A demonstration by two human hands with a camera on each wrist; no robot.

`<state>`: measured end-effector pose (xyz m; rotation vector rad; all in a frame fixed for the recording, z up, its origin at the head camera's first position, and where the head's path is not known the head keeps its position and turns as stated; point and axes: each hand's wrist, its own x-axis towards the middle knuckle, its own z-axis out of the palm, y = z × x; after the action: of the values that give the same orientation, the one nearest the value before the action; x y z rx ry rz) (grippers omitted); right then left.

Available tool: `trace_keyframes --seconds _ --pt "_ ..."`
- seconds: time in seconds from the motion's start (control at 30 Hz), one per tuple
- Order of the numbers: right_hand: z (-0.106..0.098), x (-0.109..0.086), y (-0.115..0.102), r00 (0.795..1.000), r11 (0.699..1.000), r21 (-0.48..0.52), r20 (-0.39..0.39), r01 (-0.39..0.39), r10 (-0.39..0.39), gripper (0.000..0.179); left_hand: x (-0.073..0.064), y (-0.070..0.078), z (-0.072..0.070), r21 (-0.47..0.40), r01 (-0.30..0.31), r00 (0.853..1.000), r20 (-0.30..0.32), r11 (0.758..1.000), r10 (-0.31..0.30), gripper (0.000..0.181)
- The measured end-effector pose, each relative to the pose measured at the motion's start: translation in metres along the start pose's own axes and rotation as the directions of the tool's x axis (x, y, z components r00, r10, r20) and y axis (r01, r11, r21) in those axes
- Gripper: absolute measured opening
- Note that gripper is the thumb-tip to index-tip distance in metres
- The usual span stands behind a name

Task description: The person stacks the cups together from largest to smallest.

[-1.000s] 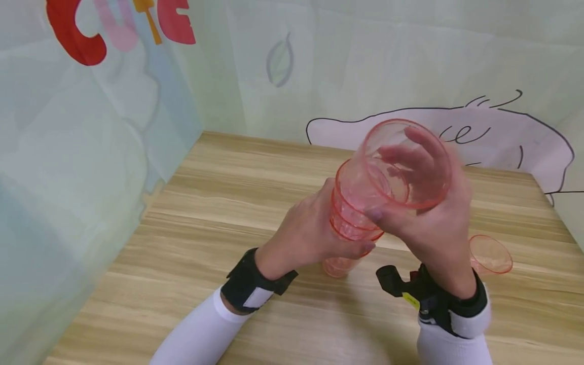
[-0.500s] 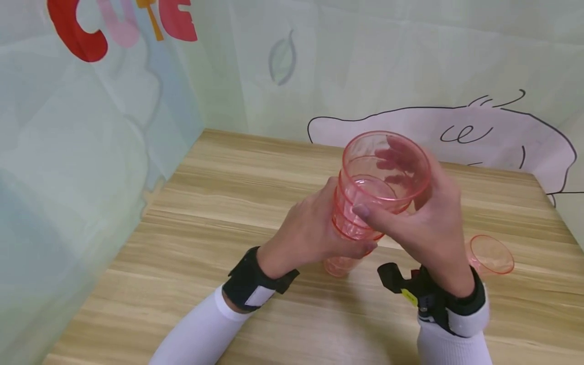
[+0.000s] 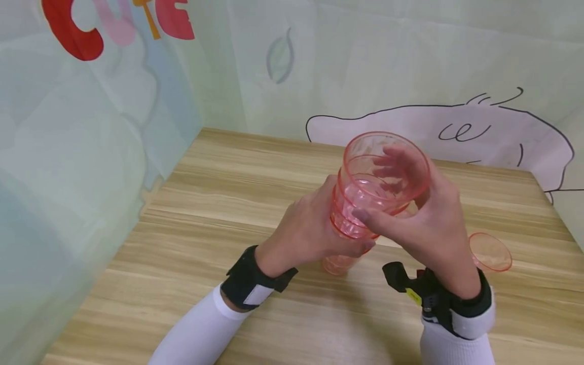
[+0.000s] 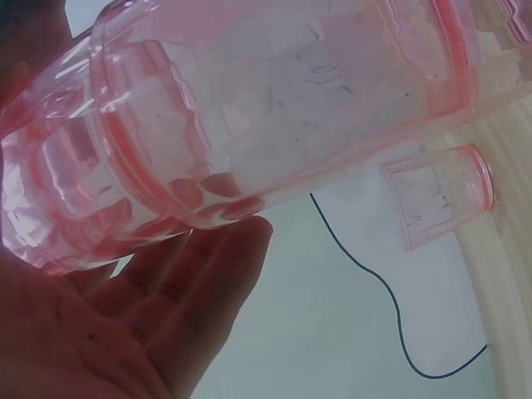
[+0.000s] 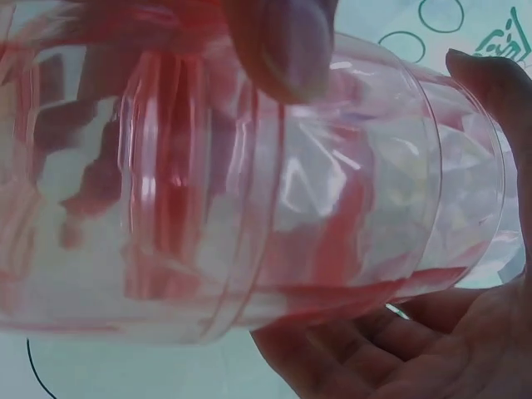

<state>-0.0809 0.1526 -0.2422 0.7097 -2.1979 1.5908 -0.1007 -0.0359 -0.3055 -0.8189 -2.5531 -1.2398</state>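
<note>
A stack of nested clear pink cups (image 3: 350, 215) leans slightly in the middle of the head view. My left hand (image 3: 307, 228) wraps round the stack below its upper rims. On top sits the uppermost cup (image 3: 358, 165), its mouth tipped up towards me. My right hand (image 3: 429, 218) holds this cup from the right, thumb in front and fingers behind, seen through the pink wall. The right wrist view shows the thumb (image 5: 291, 50) over the stacked cups (image 5: 349, 191). Whether the stack's bottom touches the table cannot be told.
Another pink cup (image 3: 490, 252) stands on the wood-grain table (image 3: 191, 213) at right, partly behind my right wrist. Printed cloth walls (image 3: 365, 61) rise along the table's back and left edges.
Over the last second, the top cup has gone down and left into the stack in my right hand. Since then, the right fingers have eased slightly. My left hand keeps its place.
</note>
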Motion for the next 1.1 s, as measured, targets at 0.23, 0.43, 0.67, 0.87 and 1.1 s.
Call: trace_keyframes --seconds 0.23,0.43,0.67,0.87,1.1 --pt "-0.013 -0.002 0.002 0.996 0.999 -0.043 0.084 -0.001 0.005 0.083 0.001 0.001 0.001 0.001 -0.024 0.999 -0.026 1.000 0.024 0.092" --pt "-0.027 -0.003 0.006 0.987 0.998 -0.060 0.159 -0.007 0.016 0.086 0.003 0.002 0.002 -0.022 -0.030 0.999 -0.019 0.999 0.029 0.090" --pt "-0.037 -0.002 0.011 0.977 0.998 -0.053 0.214 0.025 -0.014 0.086 0.005 0.003 0.002 -0.021 0.001 1.000 -0.010 1.000 -0.001 0.087" --pt "-0.041 0.000 0.015 0.971 0.998 0.020 0.233 0.053 -0.057 0.078 0.005 0.002 0.003 -0.030 0.025 1.000 0.002 0.999 -0.025 0.086" --pt "-0.048 0.001 0.016 0.969 0.997 -0.073 0.248 0.020 -0.001 0.070 0.004 0.000 0.003 -0.049 0.034 0.999 0.014 0.998 -0.033 0.087"
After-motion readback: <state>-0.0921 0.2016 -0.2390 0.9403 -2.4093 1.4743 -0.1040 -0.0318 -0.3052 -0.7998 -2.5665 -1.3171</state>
